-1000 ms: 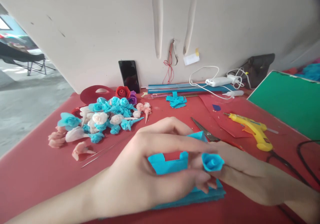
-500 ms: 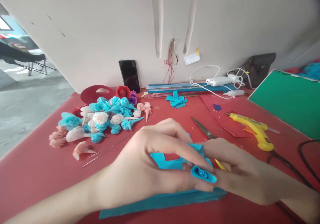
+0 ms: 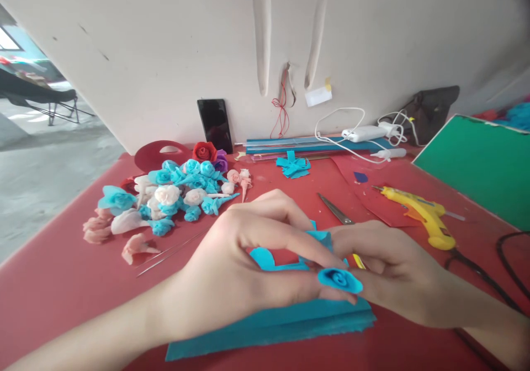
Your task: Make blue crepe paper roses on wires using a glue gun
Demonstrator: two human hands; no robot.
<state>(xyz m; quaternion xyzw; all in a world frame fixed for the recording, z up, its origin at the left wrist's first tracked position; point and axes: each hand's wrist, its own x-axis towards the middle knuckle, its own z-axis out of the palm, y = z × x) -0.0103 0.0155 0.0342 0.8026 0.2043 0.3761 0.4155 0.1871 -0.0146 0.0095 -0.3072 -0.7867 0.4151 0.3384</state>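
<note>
A small blue crepe-paper rose (image 3: 340, 280) with a spiral centre faces me between both hands. My left hand (image 3: 256, 266) pinches it between thumb and forefinger. From the other side my right hand (image 3: 393, 274) closes its fingers on the same rose, their tips partly hidden behind it. A loose blue paper strip (image 3: 321, 239) trails behind the fingers. Under the hands lie folded blue crepe paper (image 3: 273, 332) and a cut blue piece with a rounded end (image 3: 263, 258). Scissors (image 3: 335, 210) lie just beyond, their blades showing and a bit of yellow handle visible between my fingers.
Finished paper roses (image 3: 165, 195) are heaped at the left, beside thin wires (image 3: 171, 254). On the right sit a yellow glue gun (image 3: 418, 211) with a black cord and a green board (image 3: 480, 167). A phone (image 3: 215, 125) leans against the wall, near blue strips (image 3: 293, 165).
The rose has turned slightly, so its spiral shows rounder and wider. Both hands have shifted a little away from me, uncovering more of the folded blue paper.
</note>
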